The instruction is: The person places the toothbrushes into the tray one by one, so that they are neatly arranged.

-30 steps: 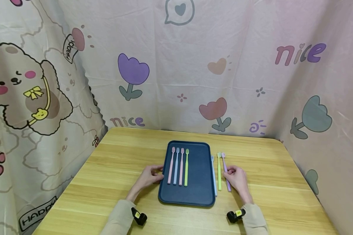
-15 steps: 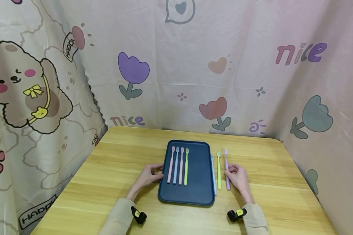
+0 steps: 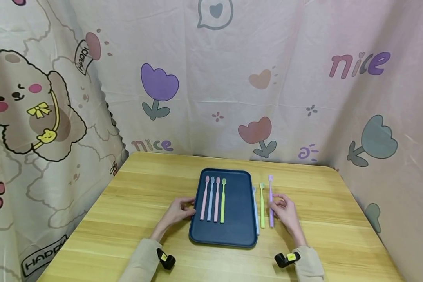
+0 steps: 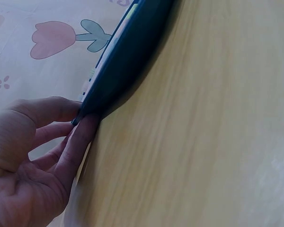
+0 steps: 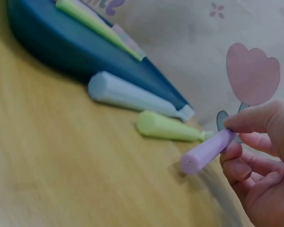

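l hand (image 3: 178, 212) rests on the wooden table (image 3: 134, 203), fingers loosely bent w/ tips touching the left rim of the dark blue tray (image 3: 237, 219); not gripping anything. on the tray, side by side, heads pointing away: pink toothbrush (image 3: 205, 198), blue toothbrush (image 3: 210, 199), 2nd pink toothbrush (image 3: 216, 199), green toothbrush (image 3: 223, 200). just right of the tray on the table: pale blue toothbrush (image 3: 255, 211) against the rim, then light green toothbrush (image 3: 262, 204). r hand (image 3: 284, 213) pinches the purple toothbrush (image 3: 270, 200) btwn thumb & fingertips, handle end lifted a bit off the table, next to the light green one.
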`<state>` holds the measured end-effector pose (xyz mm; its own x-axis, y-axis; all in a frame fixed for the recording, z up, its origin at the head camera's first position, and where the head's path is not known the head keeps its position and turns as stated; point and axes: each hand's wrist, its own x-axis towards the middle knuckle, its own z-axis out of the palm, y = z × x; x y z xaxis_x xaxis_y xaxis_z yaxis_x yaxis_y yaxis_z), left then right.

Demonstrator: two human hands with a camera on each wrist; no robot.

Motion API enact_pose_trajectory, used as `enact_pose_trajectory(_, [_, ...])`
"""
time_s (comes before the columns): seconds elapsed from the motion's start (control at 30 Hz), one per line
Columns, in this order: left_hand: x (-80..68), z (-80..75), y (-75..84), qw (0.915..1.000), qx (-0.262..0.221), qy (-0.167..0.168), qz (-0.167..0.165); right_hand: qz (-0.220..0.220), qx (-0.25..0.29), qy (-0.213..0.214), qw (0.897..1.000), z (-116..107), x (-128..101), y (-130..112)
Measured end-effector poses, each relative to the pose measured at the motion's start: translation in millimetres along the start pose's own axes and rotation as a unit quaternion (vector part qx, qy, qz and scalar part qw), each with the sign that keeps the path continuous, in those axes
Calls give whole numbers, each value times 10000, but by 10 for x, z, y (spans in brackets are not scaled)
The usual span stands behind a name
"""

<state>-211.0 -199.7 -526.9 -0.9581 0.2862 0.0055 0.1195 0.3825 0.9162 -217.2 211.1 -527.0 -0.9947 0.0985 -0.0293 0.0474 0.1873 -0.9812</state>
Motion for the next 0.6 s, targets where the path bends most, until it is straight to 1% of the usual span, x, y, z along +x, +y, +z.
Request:
enact_pose_trajectory(0.1, [-10,0,1,10000,31,30,-21,30,206,-91,9997,10,-19,-35])
enact_pose_trajectory(0.2, [-4,-2,7,10000,73,47,-1,21,292,-153,9995,23,-28,-74])
enact_pose_trajectory(0.37, [3,8,7,10000,37,30,-3,1,192,-224,9996,69,-50,-133])
enact_pose_trajectory(0.47, [0,17,8,10000,20,14,10,44,242,-277,9993,110,-64,-163])
enact_pose_trajectory(0.6, [-6,23,9,10000,-23,-2,-61,26,345,-397,9986,176,-81,-206])
